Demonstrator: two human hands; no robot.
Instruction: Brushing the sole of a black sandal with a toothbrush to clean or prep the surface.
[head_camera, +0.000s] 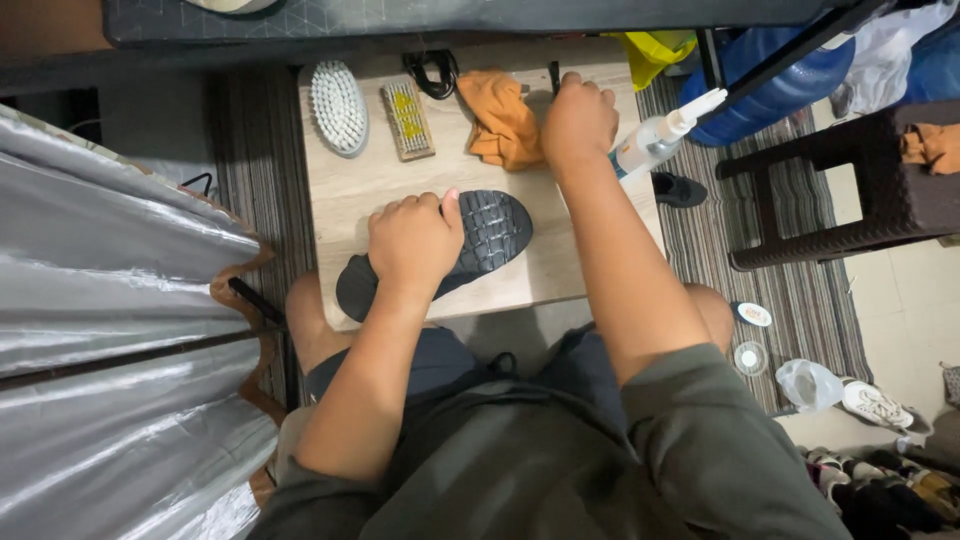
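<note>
Black shoe pinned sole-up at frame ctr by left hand; right hand fisted, upper ctr, contents not discernible.

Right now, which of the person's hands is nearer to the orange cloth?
Right. The right hand sits just beside the orange cloth, at its right edge. The left hand rests lower down on the dark shoe sole, apart from the cloth.

**Board across the knees**

A board rests over the person's knees. On it, a shoe lies sole up near the front edge, under the left hand. Behind it, left to right: a brush, a smaller brush, a cloth, then the right hand. A bottle lies just right of that hand.
</note>
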